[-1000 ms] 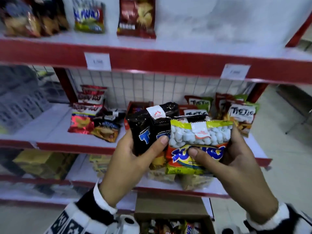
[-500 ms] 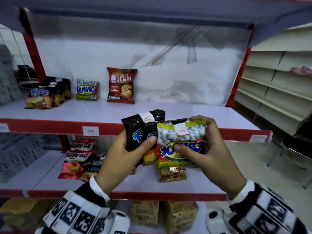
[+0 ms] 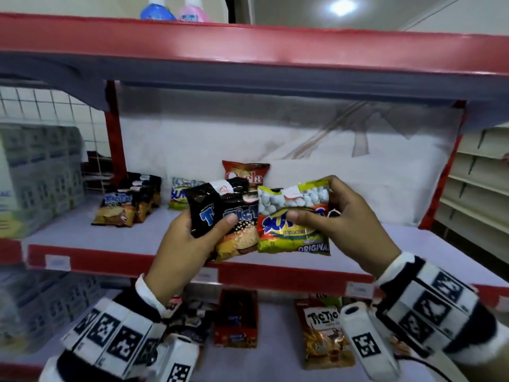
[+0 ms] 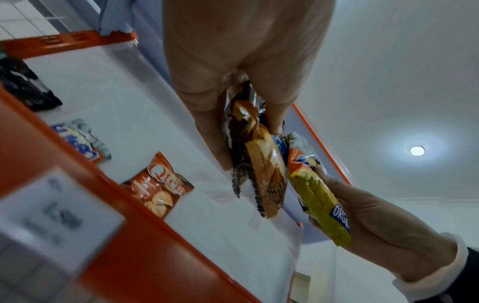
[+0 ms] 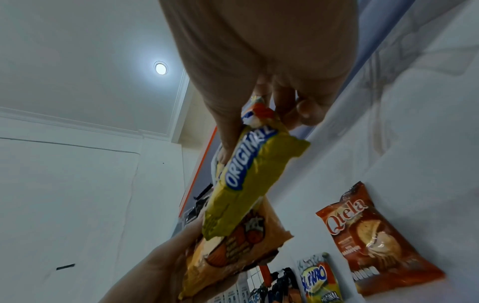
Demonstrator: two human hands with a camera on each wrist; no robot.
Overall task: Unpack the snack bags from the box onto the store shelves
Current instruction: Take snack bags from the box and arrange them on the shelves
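My left hand (image 3: 190, 238) grips two black Tic Tac snack bags (image 3: 220, 216), thumb across their fronts, held up in front of the upper white shelf (image 3: 137, 238). My right hand (image 3: 338, 216) pinches a yellow-green Sukro peanut bag (image 3: 292, 219) right beside them, thumb on its front. In the left wrist view the black bags (image 4: 256, 170) sit between fingers and thumb, the Sukro bag (image 4: 318, 201) alongside. In the right wrist view the Sukro bag (image 5: 246, 184) hangs from my fingers. The box is out of view.
On the upper shelf stand several black Tic Tac bags (image 3: 124, 208), a Sukro bag (image 3: 179, 194) and a red Qtela bag (image 3: 248, 172). The shelf's right half is bare. The lower shelf (image 3: 275, 354) carries a Tic Tac bag (image 3: 325, 334) and a red carton (image 3: 237, 321). Bottles stand on top.
Both hands have risen with their bags from the lower shelf's level to the upper shelf, and my view has tilted upward. The holds on the bags are unchanged.
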